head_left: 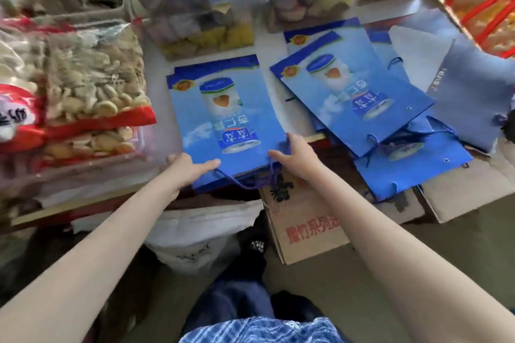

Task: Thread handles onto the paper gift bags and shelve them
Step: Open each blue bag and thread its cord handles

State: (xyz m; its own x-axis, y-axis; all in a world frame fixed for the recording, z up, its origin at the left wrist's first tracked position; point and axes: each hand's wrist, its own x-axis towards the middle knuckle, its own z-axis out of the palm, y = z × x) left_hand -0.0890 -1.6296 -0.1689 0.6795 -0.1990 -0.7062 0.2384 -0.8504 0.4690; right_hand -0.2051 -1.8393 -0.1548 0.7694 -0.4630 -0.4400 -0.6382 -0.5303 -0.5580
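My left hand (186, 166) lies flat on the near corner of the blue gift bag (223, 117), fingers straight. My right hand (295, 152) grips the bag's near right edge, thumb on top. A purple cord handle (250, 182) dangles just below my fingertips. More bags (359, 97) lie just right of my right hand.

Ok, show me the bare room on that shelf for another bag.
One pale strip of shelf is bare, between the left stack of blue bags and the fanned right pile, running back to the clear snack bags. It is narrow. Elsewhere is crowded: cracker packs hem the left, and both hands are on the left stack.
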